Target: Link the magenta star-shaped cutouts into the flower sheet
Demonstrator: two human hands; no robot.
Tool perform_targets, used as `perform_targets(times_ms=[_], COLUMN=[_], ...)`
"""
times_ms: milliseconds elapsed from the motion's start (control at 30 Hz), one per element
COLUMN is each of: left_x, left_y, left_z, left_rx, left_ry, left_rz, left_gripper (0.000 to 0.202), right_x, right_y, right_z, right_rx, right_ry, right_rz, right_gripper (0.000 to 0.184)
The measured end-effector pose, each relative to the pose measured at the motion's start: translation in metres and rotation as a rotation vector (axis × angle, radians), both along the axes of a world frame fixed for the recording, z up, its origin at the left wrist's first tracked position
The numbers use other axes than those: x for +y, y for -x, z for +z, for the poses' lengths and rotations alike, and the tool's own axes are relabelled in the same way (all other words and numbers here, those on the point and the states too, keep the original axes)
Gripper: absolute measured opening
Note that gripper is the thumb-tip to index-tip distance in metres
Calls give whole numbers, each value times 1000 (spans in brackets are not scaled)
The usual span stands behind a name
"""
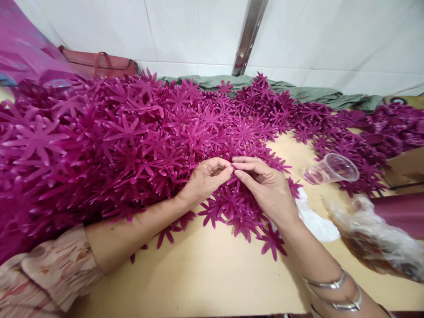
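Observation:
At the middle of the view, my left hand (207, 179) pinches a small purple petal piece (233, 167) between thumb and forefinger. My right hand (266, 187) grips the same piece from the other side, its fingertips nearly touching the left ones. Most of the piece is hidden by the fingers. Both hands hover over a small cluster of purple flower-shaped cutouts (233, 205) with several narrow petals each. Left of and behind them spreads a large heap of the same cutouts (126, 132).
A clear plastic cup (341, 168) lies tipped over on the pale table (198, 274). Near my right forearm are a white tissue (316, 218) and a clear plastic bag (380, 238) with brown contents. A red handbag (96, 62) and green cloth (318, 95) lie along the tiled wall.

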State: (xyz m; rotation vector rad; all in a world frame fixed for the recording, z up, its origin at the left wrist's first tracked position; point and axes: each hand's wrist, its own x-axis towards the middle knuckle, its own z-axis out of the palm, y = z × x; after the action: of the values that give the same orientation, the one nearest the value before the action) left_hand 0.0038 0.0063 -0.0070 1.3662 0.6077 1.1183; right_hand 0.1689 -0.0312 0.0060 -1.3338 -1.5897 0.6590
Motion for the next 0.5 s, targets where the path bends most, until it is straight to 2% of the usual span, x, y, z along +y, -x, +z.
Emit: perform_targets(times_ms=[267,500], left_x=[-3,-3], left_y=[-1,-1], left_z=[7,7], left_rx=[-4,21], left_ry=[-48,32], left_rz=[5,49], left_gripper=[16,24], right_x=[-2,-2], right_y=[2,3], right_z=[0,-5], right_rx=[-25,-80], right_ry=[-21,-75], right_rz=[-16,-3], right_gripper=[37,34])
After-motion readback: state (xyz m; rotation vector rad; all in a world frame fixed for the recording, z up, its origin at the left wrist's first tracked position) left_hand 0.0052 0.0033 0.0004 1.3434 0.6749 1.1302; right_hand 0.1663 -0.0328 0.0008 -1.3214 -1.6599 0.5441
